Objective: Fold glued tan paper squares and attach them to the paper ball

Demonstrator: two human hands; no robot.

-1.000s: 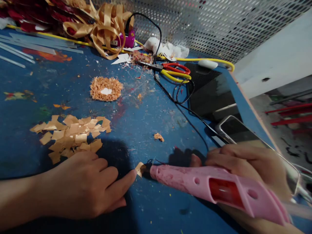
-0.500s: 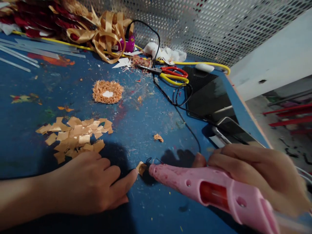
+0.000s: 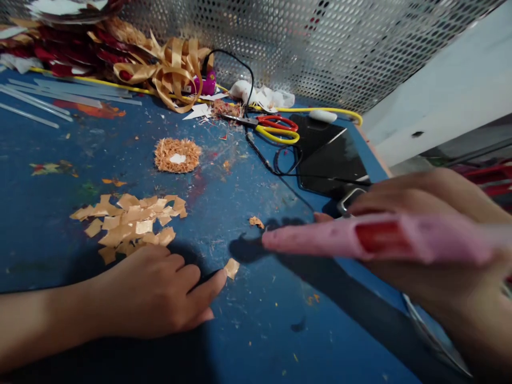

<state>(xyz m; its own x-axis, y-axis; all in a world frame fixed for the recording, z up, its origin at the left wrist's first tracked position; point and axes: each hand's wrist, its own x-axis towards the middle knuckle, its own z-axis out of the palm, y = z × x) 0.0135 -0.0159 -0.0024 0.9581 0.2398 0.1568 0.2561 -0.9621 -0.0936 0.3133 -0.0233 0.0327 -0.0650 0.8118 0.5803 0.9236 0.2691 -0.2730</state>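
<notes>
My left hand (image 3: 160,293) lies low on the blue table, its index finger stretched out and the other fingers curled. That fingertip holds a corner of a small piece of tan ribbon (image 3: 231,268) against the tabletop. In my right hand (image 3: 436,213) is a pink glue gun (image 3: 320,238), blurred by motion, its fingers wrapped round it. The nozzle points left, above and to the right of the ribbon piece, and casts a shadow. Beyond my left hand lies a heap of cut tan ribbon pieces (image 3: 134,218). Farther back sits a fuzzy tan rectangle (image 3: 178,156) with a white centre.
Scissors (image 3: 276,128) with red and yellow handles lie near a dark phone or tablet (image 3: 330,154) and a black cable (image 3: 264,157). Clear glue sticks (image 3: 40,98) and looped gold ribbon (image 3: 172,69) are at the back left, before a perforated metal panel (image 3: 312,48).
The glue gun has lifted off the ribbon piece and swung up and to the right with my right hand. My left hand keeps its place on the piece. The view has shifted slightly.
</notes>
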